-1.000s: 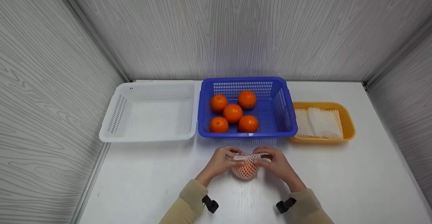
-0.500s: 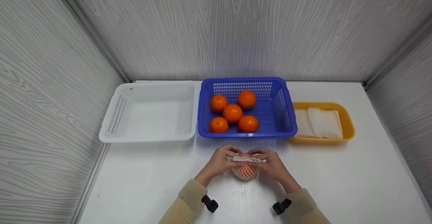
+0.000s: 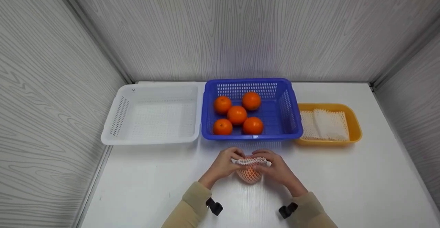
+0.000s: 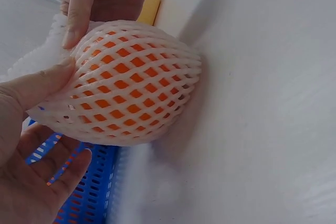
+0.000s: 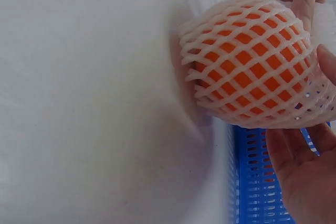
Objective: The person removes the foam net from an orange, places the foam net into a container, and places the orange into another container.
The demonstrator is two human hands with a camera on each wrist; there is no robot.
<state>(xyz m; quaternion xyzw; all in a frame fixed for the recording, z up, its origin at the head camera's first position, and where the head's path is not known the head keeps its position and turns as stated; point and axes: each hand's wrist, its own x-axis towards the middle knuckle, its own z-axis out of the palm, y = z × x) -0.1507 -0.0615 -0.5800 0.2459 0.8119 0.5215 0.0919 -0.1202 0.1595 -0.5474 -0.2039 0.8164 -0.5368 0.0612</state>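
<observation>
An orange (image 4: pixel 122 84) sits inside a white foam net sleeve (image 3: pixel 250 175) on the table, in front of the blue basket. My left hand (image 3: pixel 223 164) pinches the sleeve's upper edge on the left side, thumb in front and fingers behind. On the right side my right hand (image 3: pixel 277 168) pinches the same edge. In the left wrist view the net is stretched over the fruit, with its loose end gathered between both thumbs. The right wrist view shows the sleeve (image 5: pixel 247 61) closely round the orange, its lower end near the table.
A blue basket (image 3: pixel 252 137) with several bare oranges (image 3: pixel 237 115) stands behind the hands. To its left is a white basket (image 3: pixel 151 140). A yellow tray (image 3: pixel 356 132) at the right holds folded foam nets (image 3: pixel 330 125). Panel walls enclose the table.
My right hand has moved slightly left, closer to the left hand, along the sleeve's edge. The sleeve's rim has shifted a little; the left hand stays almost in place.
</observation>
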